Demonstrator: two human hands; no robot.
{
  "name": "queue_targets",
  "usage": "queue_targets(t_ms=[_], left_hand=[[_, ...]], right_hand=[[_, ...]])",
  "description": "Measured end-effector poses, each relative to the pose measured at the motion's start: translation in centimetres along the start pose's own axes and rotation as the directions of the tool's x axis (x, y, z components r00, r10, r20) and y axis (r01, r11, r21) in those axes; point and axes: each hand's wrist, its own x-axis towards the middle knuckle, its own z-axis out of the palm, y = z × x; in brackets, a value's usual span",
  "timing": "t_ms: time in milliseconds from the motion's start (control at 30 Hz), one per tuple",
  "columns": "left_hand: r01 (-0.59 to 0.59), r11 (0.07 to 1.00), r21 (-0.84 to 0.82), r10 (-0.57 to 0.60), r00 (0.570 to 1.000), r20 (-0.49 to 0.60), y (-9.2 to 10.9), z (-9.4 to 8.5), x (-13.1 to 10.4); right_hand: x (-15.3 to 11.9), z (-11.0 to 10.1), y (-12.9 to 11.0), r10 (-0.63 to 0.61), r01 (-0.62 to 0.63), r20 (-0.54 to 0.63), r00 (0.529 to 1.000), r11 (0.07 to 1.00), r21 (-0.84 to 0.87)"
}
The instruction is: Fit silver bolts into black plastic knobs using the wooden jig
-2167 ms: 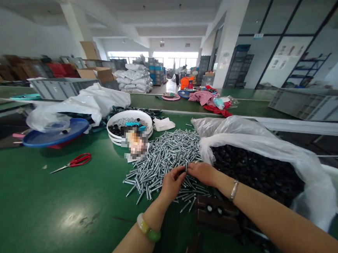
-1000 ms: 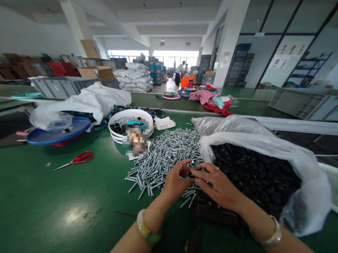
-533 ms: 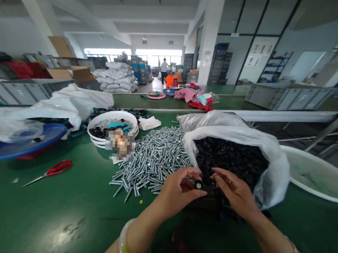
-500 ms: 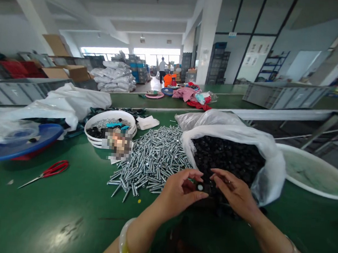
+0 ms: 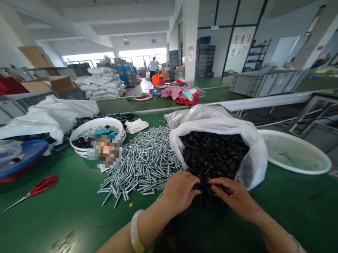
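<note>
My left hand (image 5: 181, 189) is closed in a pinch at the front of the open bag, its fingertips on a small black part (image 5: 201, 186) that is mostly hidden. Facing it, my right hand (image 5: 236, 197) has its thumb and fingers bent together; what lies between them blends into the dark pieces behind. Many small black parts (image 5: 214, 149) fill the white plastic bag (image 5: 257, 157) and spill from its mouth under both hands. Left of my left hand spreads a heap of silver screws (image 5: 145, 159).
Red-handled scissors (image 5: 39, 186) lie on the green table (image 5: 86, 205) at left, near a blue tray (image 5: 35, 151). Stacked white bowls (image 5: 73, 141) stand behind the screws. A white round tray (image 5: 301, 152) is right of the bag. Grey crates (image 5: 266, 83) and a distant person (image 5: 152, 65) are farther back.
The view has turned right and tilted. A black part with a white round spot, seen by my left fingers earlier, no longer shows its spot. My fingers have closed in toward the black parts.
</note>
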Motion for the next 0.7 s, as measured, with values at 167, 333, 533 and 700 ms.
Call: queue_targets(t_ms=[167, 333, 533, 700], left_hand=[[-0.050, 0.990, 0.130, 0.044, 0.998, 0.045, 0.4, -0.3, 0.0], [-0.044, 0.998, 0.034, 0.043, 0.998, 0.034, -0.7, -0.7, -0.2], [0.010, 0.994, -0.110, -0.014, 0.999, -0.038, -2.2, -1.1, -0.8], [0.104, 0.977, -0.185, -0.131, 0.981, -0.140, -4.9, -1.1, -0.4]], right_hand=[[1.0, -0.5, 0.8, -0.015, 0.013, -0.015, 1.000, 0.996, -0.090], [3.4, -1.2, 2.5, -0.100, 0.038, -0.102, 0.990, 0.873, -0.486], [7.1, -0.2, 2.7, -0.051, 0.034, -0.004, 0.999, 0.720, -0.693], [8.2, 0.4, 2.5, -0.022, 0.048, 0.046, 0.999, 0.723, -0.689]])
